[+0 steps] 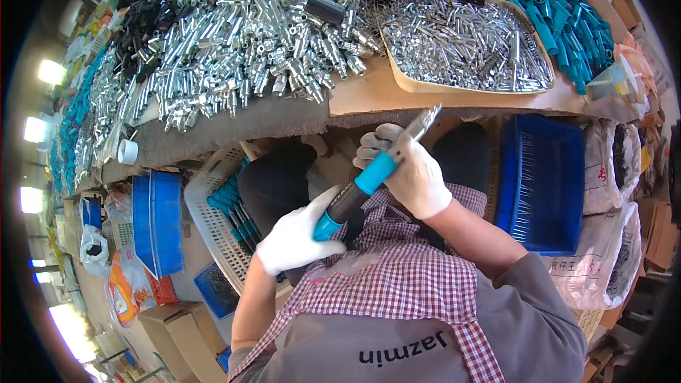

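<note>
White-gloved left hand (pixel 294 238) cups slanted tool (pixel 376 173).

Glaring white rectangles of light (pixel 35 130) form a column at far left. A tan wooden worktop (pixel 355 92) stands above a dull greyish floor (pixel 187 289).

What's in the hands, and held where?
A black-and-teal tool with a metal tip: the left hand holds its teal rear end, the right hand its upper part, just below the tip.
</note>
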Demonstrator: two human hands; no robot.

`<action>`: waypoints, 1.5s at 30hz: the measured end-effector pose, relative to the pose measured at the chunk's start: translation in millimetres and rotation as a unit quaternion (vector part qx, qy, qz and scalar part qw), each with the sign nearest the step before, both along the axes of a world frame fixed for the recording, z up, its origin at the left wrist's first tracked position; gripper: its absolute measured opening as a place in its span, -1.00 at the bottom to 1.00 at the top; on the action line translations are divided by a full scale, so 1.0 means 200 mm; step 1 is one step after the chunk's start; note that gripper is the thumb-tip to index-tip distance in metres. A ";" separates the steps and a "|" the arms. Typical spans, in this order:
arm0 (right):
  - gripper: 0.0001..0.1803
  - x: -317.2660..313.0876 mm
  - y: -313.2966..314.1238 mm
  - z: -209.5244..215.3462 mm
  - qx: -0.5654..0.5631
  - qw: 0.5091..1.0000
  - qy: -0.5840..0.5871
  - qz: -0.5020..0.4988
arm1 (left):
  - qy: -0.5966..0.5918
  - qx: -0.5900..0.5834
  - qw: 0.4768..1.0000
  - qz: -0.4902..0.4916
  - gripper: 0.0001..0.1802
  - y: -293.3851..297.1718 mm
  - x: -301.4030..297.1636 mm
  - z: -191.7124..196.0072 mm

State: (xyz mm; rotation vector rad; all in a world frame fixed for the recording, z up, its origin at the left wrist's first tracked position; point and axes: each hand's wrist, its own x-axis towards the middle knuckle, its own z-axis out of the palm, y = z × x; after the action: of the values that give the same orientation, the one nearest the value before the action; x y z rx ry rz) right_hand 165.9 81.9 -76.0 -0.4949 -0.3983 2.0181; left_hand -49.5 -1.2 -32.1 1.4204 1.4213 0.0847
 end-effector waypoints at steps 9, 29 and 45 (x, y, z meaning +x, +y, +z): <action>-0.74 -0.30 0.29 -1.67 -0.297 0.873 -0.362 0.135 | -0.018 0.182 0.982 0.054 -0.19 0.02 0.03 -0.27; -0.51 -0.16 0.24 -2.45 -0.307 0.803 -0.490 0.142 | 0.113 0.253 0.956 0.096 -0.43 0.19 0.35 -0.74; -0.75 -0.22 0.15 -1.12 0.103 0.784 -0.613 0.006 | 0.145 0.087 0.978 0.126 -0.55 0.26 0.43 -0.98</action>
State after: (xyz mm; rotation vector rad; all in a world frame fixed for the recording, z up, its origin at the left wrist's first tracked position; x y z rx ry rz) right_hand 121.4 112.7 -299.5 -1.6394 -1.3690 1.3600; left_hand 35.6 50.4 -228.8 1.4289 1.8713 0.1722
